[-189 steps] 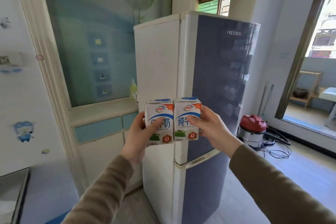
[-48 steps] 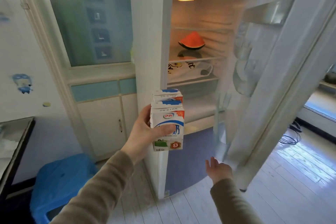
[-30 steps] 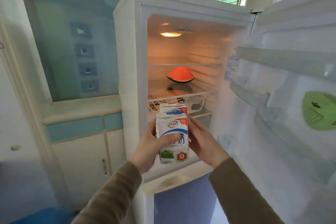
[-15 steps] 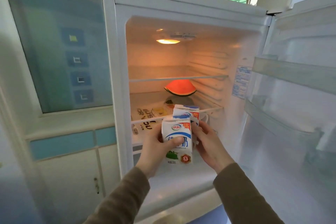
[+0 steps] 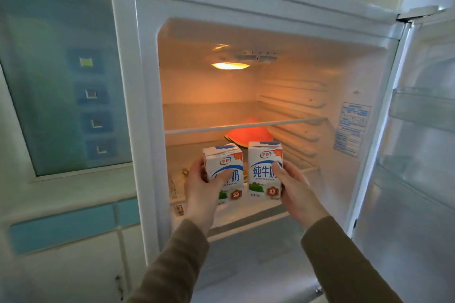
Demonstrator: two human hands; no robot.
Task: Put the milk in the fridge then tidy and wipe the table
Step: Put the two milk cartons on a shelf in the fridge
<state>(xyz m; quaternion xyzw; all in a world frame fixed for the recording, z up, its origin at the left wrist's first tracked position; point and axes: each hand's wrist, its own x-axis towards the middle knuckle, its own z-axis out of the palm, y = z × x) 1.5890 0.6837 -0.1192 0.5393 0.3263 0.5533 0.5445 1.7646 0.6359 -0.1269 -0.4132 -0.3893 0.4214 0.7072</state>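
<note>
Right hand (image 5: 296, 193) took one milk carton (image 5: 263, 167) | fridge (image 5: 147, 86): watermelon (image 5: 248, 136)

two milk cartons, white w/ blue swoosh, chinese lettering, red "3.3" badge. both upright, fronts to the camera, side by side w/ a slim gap. left milk carton (image 5: 222, 174) gripped by left hand (image 5: 199, 189). right milk carton (image 5: 264, 170), at its 3 o'clock, gripped by right hand (image 5: 294, 188). both at the mouth of the fridge (image 5: 147, 106), which is open and lit inside, w/ fridge door (image 5: 418, 192) swung out at 3 o'clock.
</note>
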